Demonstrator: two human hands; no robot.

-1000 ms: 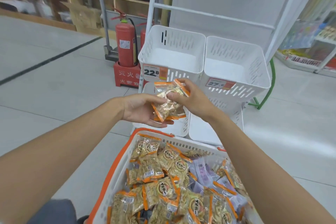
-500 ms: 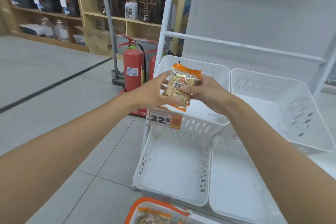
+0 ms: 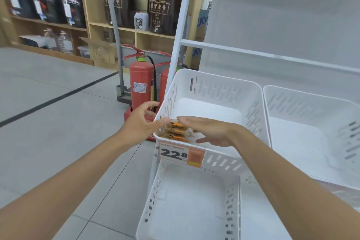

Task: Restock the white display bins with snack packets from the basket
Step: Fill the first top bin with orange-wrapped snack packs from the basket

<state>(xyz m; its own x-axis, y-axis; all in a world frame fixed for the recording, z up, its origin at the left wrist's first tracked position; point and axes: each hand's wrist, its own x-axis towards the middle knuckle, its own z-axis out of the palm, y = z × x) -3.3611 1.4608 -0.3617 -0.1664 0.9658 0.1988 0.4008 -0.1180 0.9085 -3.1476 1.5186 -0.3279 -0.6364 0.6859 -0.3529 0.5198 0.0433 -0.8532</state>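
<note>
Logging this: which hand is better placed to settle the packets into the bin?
Right, probably: the right hand lies open inside the bin against the packets; the left hand reaches over its wall.

A price of "22" in large black digits, followed by a smaller "8", is printed on the white-and-orange price tag (image 3: 181,155) fixed to the front wall of the upper left white slotted plastic bin (image 3: 218,78). The finer print on that tag cannot be read. Pale characters ending in "老号" are seen on the dark brown jar with a tap (image 3: 160,9) on the wooden shelf (image 3: 136,31). The small white label (image 3: 139,87) on the red fire extinguisher (image 3: 141,76) is too blurred to be read.
</note>
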